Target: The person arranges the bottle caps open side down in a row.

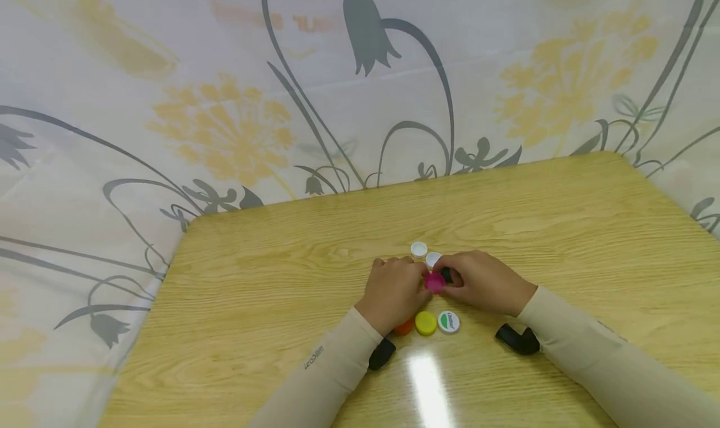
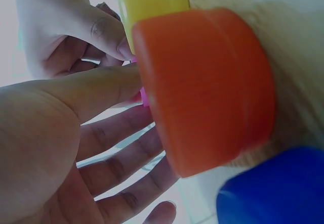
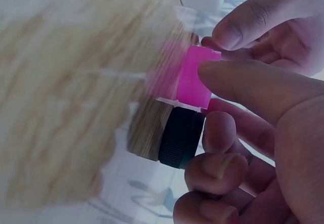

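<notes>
A pink bottle cap (image 1: 435,283) stands on the wooden table between both hands. My right hand (image 1: 486,281) pinches it, the thumb lying along its near side in the right wrist view. From the other side my left hand (image 1: 394,293) holds it between thumb and index finger. Beside it, by the curled right fingers, is a ribbed black cap (image 3: 181,137). Closer to me are an orange cap (image 2: 202,92), a yellow cap (image 1: 425,323) and a white cap with green print (image 1: 449,322). A blue cap (image 2: 276,188) shows in the left wrist view; the left arm hides it from the head camera.
Two white caps (image 1: 419,248) lie just beyond the hands, one partly behind the right fingers. The wooden table (image 1: 270,265) reaches back to a flower-patterned curtain (image 1: 315,103). Black wrist devices (image 1: 519,340) sit at the sleeves.
</notes>
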A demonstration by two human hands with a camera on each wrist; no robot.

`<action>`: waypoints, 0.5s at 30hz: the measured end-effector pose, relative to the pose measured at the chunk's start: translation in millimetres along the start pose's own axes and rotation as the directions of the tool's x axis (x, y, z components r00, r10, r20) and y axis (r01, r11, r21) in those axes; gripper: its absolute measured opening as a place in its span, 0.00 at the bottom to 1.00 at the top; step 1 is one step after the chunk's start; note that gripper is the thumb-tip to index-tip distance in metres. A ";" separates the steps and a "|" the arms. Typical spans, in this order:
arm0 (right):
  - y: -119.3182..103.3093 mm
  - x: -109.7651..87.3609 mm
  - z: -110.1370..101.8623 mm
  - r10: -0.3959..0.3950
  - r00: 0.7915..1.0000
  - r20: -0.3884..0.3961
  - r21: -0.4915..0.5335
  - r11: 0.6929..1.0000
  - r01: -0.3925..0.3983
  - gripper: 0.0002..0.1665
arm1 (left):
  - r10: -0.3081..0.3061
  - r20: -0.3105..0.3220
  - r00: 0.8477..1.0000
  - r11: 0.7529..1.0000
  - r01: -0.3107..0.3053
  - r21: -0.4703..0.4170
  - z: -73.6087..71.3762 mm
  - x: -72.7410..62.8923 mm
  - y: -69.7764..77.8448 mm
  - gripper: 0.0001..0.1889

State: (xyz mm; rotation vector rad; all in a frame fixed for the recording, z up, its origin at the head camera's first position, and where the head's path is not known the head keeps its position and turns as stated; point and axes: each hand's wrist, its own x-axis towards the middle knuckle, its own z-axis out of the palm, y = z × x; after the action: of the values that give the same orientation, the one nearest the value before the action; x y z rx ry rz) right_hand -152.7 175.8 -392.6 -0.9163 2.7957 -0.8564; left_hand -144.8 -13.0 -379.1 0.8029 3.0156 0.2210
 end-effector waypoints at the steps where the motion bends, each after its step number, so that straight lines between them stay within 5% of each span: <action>1: 0.4 0.0 0.6 -0.006 1.000 -0.003 -0.006 1.000 0.006 0.08 | 0.001 -0.002 1.000 1.000 -0.001 -0.002 0.6 -0.1 -0.2 0.06; 9: 1.6 -0.7 1.6 -0.030 1.000 -0.001 -0.023 0.999 0.030 0.07 | 0.009 -0.022 1.000 0.999 -0.010 -0.048 0.6 -1.4 -2.1 0.10; 15: -3.2 -1.5 -7.9 -0.088 0.991 -0.102 -0.073 0.994 0.081 0.10 | 0.005 -0.060 0.998 0.991 -0.012 -0.132 -10.6 -1.8 -4.7 0.14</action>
State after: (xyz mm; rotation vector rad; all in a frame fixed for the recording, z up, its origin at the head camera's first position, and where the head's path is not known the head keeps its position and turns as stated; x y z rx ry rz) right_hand -151.6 178.4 -384.5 -1.0363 2.9113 -0.8489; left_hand -146.1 -19.3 -369.4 0.8117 3.0127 0.4476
